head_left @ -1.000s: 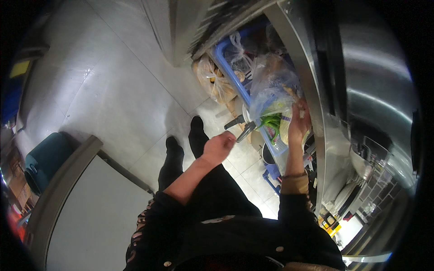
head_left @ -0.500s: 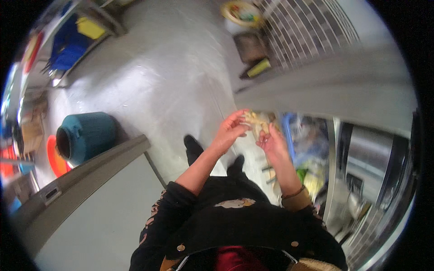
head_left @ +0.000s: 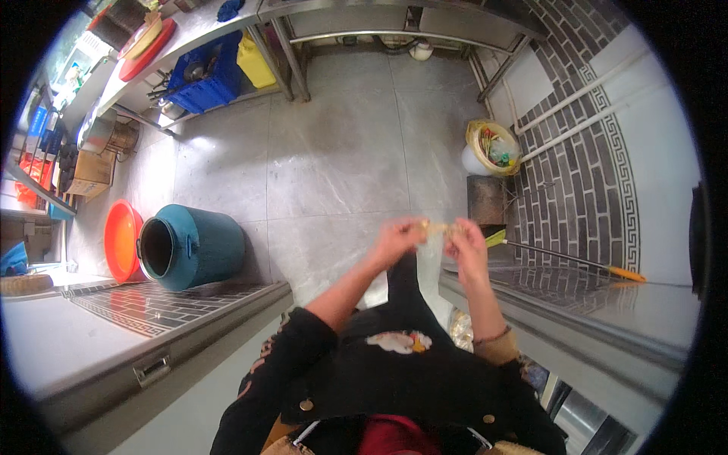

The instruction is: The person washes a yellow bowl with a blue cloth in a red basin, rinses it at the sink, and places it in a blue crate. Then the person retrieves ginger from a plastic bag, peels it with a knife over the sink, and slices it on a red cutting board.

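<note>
Over grey tiles [head_left: 334, 144], left hand [head_left: 398, 241] and right hand [head_left: 469, 246] hold yellowish piece [head_left: 438, 227] sideways.

Black apron [head_left: 356, 385], white print [head_left: 390, 343], metal buttons [head_left: 305, 406], patterned black sleeves [head_left: 297, 353], tan right cuff [head_left: 499, 350], seemingly dark bracelet [head_left: 494, 337]

The place looks like a working kitchen, of a commercial rather than a home kind. Metal-legged worktables [head_left: 197, 34] line the far side, with a blue crate [head_left: 189, 100] of metalware on a shelf beneath. A large teal barrel [head_left: 208, 246] and a wide orange basin [head_left: 117, 239] share the grey tiled floor [head_left: 341, 136]; a lined refuse bin [head_left: 474, 161] sits by brick-patterned wall tiles [head_left: 561, 205] and exposed white pipes [head_left: 561, 105].
</note>
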The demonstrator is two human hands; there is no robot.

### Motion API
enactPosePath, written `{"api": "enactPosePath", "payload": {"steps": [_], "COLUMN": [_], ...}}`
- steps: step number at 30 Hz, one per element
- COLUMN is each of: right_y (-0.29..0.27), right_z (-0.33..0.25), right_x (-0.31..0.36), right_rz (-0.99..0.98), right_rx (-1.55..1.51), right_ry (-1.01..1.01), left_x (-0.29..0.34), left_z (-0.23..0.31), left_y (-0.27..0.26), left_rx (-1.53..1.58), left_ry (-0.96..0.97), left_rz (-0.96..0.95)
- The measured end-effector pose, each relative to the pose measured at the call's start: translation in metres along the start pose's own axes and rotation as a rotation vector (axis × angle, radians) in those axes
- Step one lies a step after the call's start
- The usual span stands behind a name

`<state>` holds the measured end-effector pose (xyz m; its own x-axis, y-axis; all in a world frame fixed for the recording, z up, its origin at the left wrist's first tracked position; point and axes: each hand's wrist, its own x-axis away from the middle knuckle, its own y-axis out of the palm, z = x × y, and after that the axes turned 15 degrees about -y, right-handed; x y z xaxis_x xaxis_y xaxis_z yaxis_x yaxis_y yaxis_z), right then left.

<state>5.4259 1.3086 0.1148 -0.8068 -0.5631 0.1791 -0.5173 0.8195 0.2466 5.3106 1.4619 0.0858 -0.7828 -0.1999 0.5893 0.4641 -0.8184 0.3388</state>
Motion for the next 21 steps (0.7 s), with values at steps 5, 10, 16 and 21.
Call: {"api": "enactPosePath", "payload": {"steps": [5, 10, 16, 21], "right_y": [0.059, 0.128, 0.207, 0.266], "right_z": [-0.037, -0.088, -0.085, -0.076], "right_x": [-0.157, -0.280, -0.384, -0.480], "right_rz": [-0.213, -0.281, -0.424, -0.481], "right_rx": [-0.016, -0.010, 0.003, 0.047], "right_ry": [-0.143, -0.120, -0.340, -0.408], "left_x": [-0.073, -0.114, -0.158, -0.211], "left_z": [0.124, 0.233, 0.312, 0.378], "left_y": [-0.042, -0.073, -0.125, -0.187], "left_rx": [0.089, -0.137, -0.700, -0.769], "left_ry": [0.129, 0.350, 0.480, 0.560], "left_rz": [0.156, 0.399, 0.811, 0.706]}}
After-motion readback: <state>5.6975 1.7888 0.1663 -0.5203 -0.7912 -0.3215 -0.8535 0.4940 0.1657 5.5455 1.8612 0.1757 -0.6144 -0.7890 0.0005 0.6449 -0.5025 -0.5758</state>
